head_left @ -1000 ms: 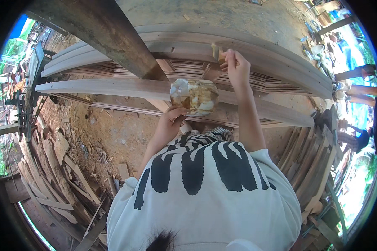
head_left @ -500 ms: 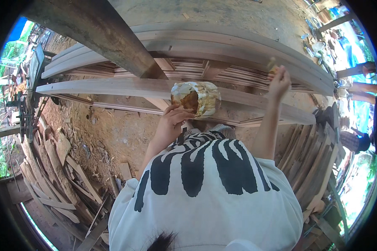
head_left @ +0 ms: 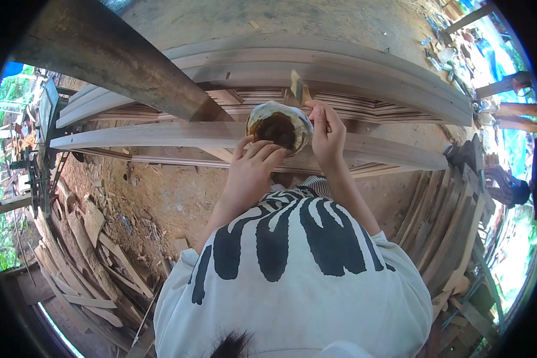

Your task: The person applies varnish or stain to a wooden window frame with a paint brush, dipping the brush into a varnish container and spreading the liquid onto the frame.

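Note:
My left hand (head_left: pixel 255 167) is closed on the near rim of a round white pot (head_left: pixel 301 122), smeared with brown and yellowish stains. The pot's mouth is tilted toward me and its dark brown inside shows. Just right of the pot, my right hand (head_left: pixel 329 130) is closed round what looks like a paintbrush (head_left: pixel 296 85). Its pale tip points up and away, above the pot's far rim and apart from it. Fingers hide most of its handle. Behind the pot runs a long, pale wooden beam (head_left: pixel 161 135), part of a frame standing on edge.
Farther off stand more long wooden frames (head_left: pixel 364 71) with slatted panels. A thick post (head_left: pixel 119 59) slants across the upper left. Scrap wood (head_left: pixel 89 262) lies at the lower left, and planks (head_left: pixel 441 227) lean at the right. A person (head_left: pixel 507 186) is at the far right.
My right hand has swung left and nearer, from above the far frame to beside the pot, with the brush in it. The pot's mouth has turned more toward me.

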